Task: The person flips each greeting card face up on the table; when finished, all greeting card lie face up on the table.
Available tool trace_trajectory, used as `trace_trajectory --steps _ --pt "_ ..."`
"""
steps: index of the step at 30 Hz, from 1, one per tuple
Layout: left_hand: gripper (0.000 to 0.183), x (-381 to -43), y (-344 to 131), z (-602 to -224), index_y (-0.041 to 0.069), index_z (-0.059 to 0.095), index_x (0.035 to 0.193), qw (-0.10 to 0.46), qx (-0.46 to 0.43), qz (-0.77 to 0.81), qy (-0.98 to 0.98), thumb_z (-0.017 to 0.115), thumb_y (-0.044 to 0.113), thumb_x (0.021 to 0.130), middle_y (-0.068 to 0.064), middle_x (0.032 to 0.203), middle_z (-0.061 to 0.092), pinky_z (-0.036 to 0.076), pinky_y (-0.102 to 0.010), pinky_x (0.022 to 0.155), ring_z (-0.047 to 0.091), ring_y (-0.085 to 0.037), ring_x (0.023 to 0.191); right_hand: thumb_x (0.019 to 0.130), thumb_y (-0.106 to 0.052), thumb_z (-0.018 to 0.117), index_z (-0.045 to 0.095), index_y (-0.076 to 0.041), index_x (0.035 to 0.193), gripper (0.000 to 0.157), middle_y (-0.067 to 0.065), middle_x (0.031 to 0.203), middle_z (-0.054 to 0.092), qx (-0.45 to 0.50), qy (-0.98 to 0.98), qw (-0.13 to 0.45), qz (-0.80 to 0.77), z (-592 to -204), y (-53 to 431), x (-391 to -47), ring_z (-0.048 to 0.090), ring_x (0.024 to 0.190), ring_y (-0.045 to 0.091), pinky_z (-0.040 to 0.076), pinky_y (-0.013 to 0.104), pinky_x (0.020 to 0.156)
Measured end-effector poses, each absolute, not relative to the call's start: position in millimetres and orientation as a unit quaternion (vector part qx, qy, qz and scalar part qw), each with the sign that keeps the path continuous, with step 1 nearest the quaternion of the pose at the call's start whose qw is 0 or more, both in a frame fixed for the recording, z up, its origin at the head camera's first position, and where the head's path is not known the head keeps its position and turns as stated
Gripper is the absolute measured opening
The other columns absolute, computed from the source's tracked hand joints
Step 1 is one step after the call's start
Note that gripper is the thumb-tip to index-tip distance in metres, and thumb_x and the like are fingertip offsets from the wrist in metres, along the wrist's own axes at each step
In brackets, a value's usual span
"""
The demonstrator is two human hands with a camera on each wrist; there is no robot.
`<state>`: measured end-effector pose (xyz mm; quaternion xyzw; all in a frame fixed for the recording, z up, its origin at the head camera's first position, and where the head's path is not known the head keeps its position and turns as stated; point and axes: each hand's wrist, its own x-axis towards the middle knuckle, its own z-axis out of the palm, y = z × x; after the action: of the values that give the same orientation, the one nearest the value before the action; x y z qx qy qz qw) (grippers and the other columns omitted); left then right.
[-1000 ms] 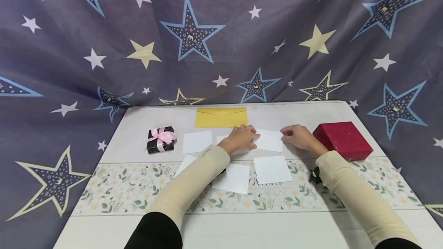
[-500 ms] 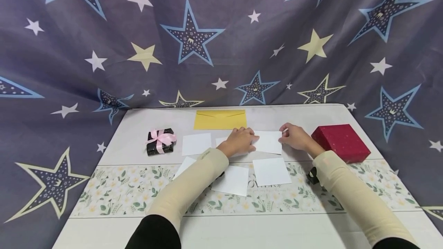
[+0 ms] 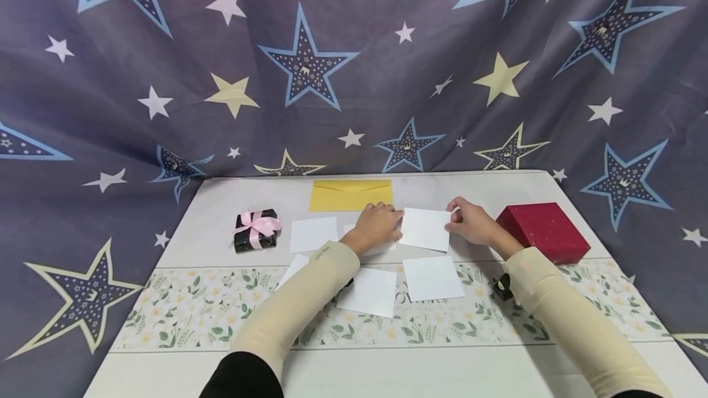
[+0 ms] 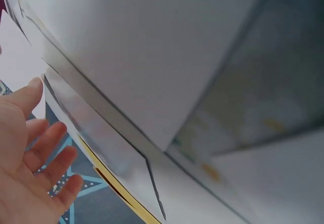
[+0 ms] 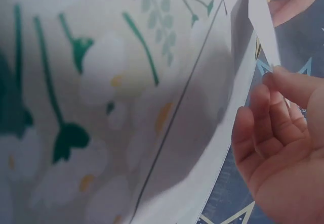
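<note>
My right hand (image 3: 471,221) pinches the right edge of a square white card (image 3: 424,229) between thumb and fingers, the other fingers curled behind; the right wrist view shows the card (image 5: 263,24) raised on edge above the table. My left hand (image 3: 377,226) is at that card's left edge, palm down, over another white card (image 3: 391,247) that it partly hides. In the left wrist view, the left hand (image 4: 30,153) has its fingers loosely spread, thumb beside the raised card (image 4: 17,57). Whether it touches the card I cannot tell.
More white cards lie around: one at left (image 3: 313,234), two in front (image 3: 367,290) (image 3: 433,277), another partly under the left sleeve (image 3: 295,300). A yellow envelope (image 3: 351,195) lies behind. A ribboned black gift box (image 3: 256,230) is left, a red box (image 3: 544,232) right.
The white card in my right hand has been raised and tilted off the table. My left hand has drawn slightly left, off the card's surface to its edge. The view has tipped up a little.
</note>
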<state>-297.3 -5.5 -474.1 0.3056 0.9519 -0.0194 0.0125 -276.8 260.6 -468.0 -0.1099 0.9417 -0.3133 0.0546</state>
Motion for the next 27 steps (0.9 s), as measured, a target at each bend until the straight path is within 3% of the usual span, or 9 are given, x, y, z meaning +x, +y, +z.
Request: trace_trajectory --steps 4,6,10,12,15,18,20,22,27 --pt "0.047 -297.3 -7.3 -472.1 0.019 0.065 0.135 0.002 0.309 0.004 0.951 0.065 0.047 0.097 -0.001 0.129 0.070 0.048 -0.043 0.104 0.064 -0.022 0.118 0.092 -0.009 0.071 0.050 -0.003 0.118 0.035 0.008 0.088 0.063 -0.117 0.937 0.048 -0.325 -467.0 261.1 -274.8 0.054 0.074 0.017 0.044 0.029 0.067" --pt "0.035 -297.8 -8.3 -471.1 0.018 0.070 0.121 0.000 0.316 0.030 0.948 0.065 0.044 0.098 0.000 0.117 0.074 0.052 -0.041 0.097 0.068 -0.020 0.107 0.092 -0.009 0.071 0.050 -0.003 0.118 0.035 0.007 0.088 0.063 -0.120 0.936 0.043 -0.328 -467.0 261.9 -274.0 0.054 0.074 0.016 0.044 0.029 0.066" --pt "0.019 -299.8 -10.7 -468.1 0.017 0.069 0.096 -0.003 0.323 0.101 0.941 0.066 0.036 0.099 0.003 0.093 0.074 0.053 -0.030 0.078 0.066 -0.013 0.084 0.092 -0.009 0.071 0.051 -0.003 0.120 0.035 0.008 0.088 0.065 -0.118 0.932 0.030 -0.340 -465.6 263.8 -272.3 0.053 0.074 0.016 0.043 0.028 0.066" --pt "0.015 -301.1 -11.6 -466.4 0.017 0.069 0.096 0.001 0.314 0.145 0.938 0.067 0.031 0.099 0.004 0.088 0.074 0.050 -0.025 0.071 0.063 -0.010 0.077 0.093 -0.010 0.071 0.052 -0.003 0.122 0.035 0.008 0.088 0.065 -0.117 0.930 0.021 -0.348 -464.2 264.9 -272.0 0.052 0.073 0.017 0.043 0.027 0.065" --pt "0.013 -303.3 -11.7 -464.1 0.017 0.072 0.106 0.007 0.298 0.201 0.933 0.067 0.027 0.099 0.003 0.092 0.076 0.049 -0.022 0.071 0.066 -0.009 0.080 0.094 -0.012 0.070 0.058 -0.001 0.123 0.033 0.008 0.089 0.066 -0.121 0.928 0.005 -0.353 -462.4 266.9 -272.8 0.053 0.074 0.017 0.043 0.026 0.064" --pt "0.016 -305.8 -11.9 -464.2 0.018 0.072 0.112 0.000 0.290 0.234 0.928 0.066 0.026 0.100 0.003 0.098 0.078 0.052 -0.023 0.074 0.069 -0.009 0.084 0.095 -0.015 0.070 0.067 -0.004 0.110 0.019 0.006 0.086 0.067 -0.134 0.929 -0.010 -0.344 -461.4 268.5 -273.9 0.055 0.077 0.018 0.045 0.028 0.069" --pt "0.014 -306.5 -12.2 -464.7 0.019 0.073 0.109 -0.007 0.290 0.242 0.926 0.066 0.027 0.100 0.004 0.095 0.077 0.049 -0.022 0.071 0.065 -0.008 0.080 0.095 -0.016 0.070 0.070 -0.007 0.098 0.009 0.006 0.085 0.069 -0.142 0.931 -0.018 -0.337 -461.3 269.6 -273.6 0.057 0.080 0.020 0.046 0.031 0.073" --pt "0.012 -306.7 -12.5 -465.8 0.020 0.073 0.105 -0.013 0.291 0.244 0.925 0.066 0.028 0.100 0.006 0.090 0.076 0.045 -0.021 0.067 0.060 -0.007 0.074 0.096 -0.018 0.070 0.071 -0.009 0.091 0.010 0.005 0.086 0.072 -0.144 0.932 -0.027 -0.331 -461.6 270.6 -273.1 0.059 0.082 0.020 0.047 0.034 0.076" --pt "0.010 -305.3 -13.8 -465.9 0.021 0.074 0.097 -0.017 0.286 0.261 0.922 0.066 0.027 0.099 0.007 0.085 0.074 0.042 -0.020 0.065 0.054 -0.005 0.069 0.098 -0.023 0.069 0.073 -0.007 0.096 0.016 0.004 0.079 0.069 -0.130 0.926 -0.031 -0.352 -463.7 272.3 -272.9 0.057 0.073 0.015 0.046 0.030 0.069"
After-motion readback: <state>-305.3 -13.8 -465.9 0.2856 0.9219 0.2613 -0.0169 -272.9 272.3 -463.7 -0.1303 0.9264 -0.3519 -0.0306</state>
